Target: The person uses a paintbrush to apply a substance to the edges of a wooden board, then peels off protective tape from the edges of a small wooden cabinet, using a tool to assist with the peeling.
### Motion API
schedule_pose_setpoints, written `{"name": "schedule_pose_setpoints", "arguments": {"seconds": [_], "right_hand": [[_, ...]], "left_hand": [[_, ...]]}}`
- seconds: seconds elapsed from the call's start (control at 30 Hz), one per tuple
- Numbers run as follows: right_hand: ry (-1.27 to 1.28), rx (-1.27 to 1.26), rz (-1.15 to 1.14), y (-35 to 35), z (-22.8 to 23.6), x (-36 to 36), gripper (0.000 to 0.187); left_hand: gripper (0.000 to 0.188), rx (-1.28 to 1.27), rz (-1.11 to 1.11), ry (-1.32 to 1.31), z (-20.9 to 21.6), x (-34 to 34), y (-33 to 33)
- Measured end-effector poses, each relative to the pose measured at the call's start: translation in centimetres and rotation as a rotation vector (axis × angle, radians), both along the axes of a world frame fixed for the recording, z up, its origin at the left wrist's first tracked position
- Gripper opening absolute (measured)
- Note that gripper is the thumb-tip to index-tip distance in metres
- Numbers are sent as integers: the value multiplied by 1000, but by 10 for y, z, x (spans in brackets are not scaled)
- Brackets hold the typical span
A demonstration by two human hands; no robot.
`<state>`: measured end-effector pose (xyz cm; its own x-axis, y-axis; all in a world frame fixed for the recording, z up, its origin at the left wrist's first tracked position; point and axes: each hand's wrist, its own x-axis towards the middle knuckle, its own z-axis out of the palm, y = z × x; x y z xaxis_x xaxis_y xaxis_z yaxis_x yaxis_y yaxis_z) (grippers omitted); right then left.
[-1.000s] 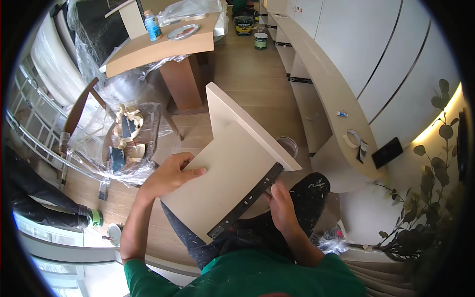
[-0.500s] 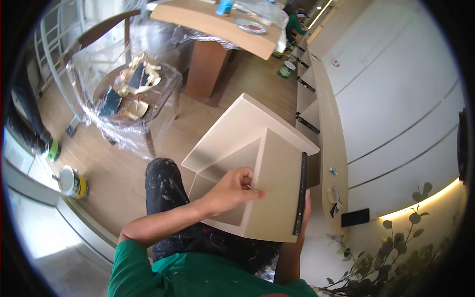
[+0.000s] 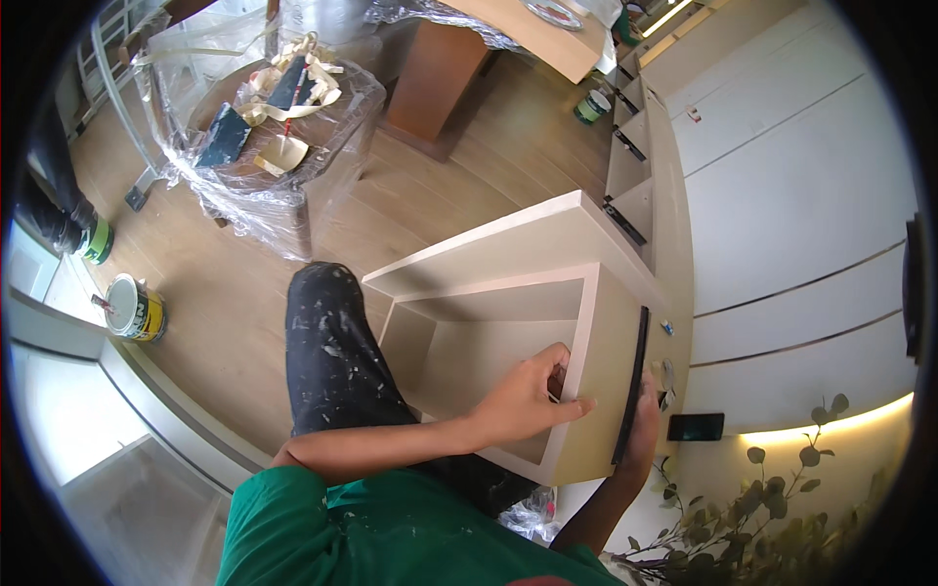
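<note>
Head view: drawer [image 3: 513,337], pale beige, tilted over the wearer's lap, just right of the left knee [image 3: 327,293]. Open top faces up toward the wearer; broad front panel [image 3: 489,244] stands on the far side, extending past the box. Whether the drawer rests on the thighs, cannot tell.

Hands: left hand [image 3: 532,398] narrow, pinching the right-hand wall, fingers inside, thumb on the outer face. Right hand [image 3: 643,420] lies along the outer side by the black slide rail [image 3: 631,386]; fingers partly hidden, so cannot tell how far they close.

Handling, by judgement: stiff board, moderate weight, probably heavier toward the panel end. Smooth faces could slip a little; panel edges and corners likely chip or scuff first. Best hold: 1 hand on each of the 2 side walls, clear of the rail, which may bend or pinch.

Labels: no readable writing on the drawer or rail. Near-left bucket [image 3: 137,308] wears a yellow-and-black label with large lettering, partly turned away. Far bucket [image 3: 592,106], green and white, too small to read. Green tin [image 3: 96,241] at a co-worker's feet, left: print unclear.
</note>
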<state>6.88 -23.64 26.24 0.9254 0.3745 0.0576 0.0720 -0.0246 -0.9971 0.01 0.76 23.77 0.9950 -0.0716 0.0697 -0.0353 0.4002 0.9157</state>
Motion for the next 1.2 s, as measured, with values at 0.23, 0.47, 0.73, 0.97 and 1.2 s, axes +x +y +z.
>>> {"name": "schedule_pose_setpoints", "arguments": {"seconds": [0.23, 0.47, 0.73, 0.97, 1.2], "right_hand": [[9, -212, -181, -28, -5, -6, 77], [44, -246, -255, -38, -11, -6, 60], [62, -225, -262, -44, -14, -3, 58], [66, -217, -274, -47, -17, -2, 60], [76, -260, -324, -57, -21, -2, 62]], "left_hand": [[36, 61, -46, 10, -6, 5, -36], [40, 40, -82, -25, -6, 5, -40], [51, 220, 374, -263, -38, 32, -23], [89, 603, 376, -399, -32, 60, -12], [93, 664, 365, -419, -42, 71, -24]]}}
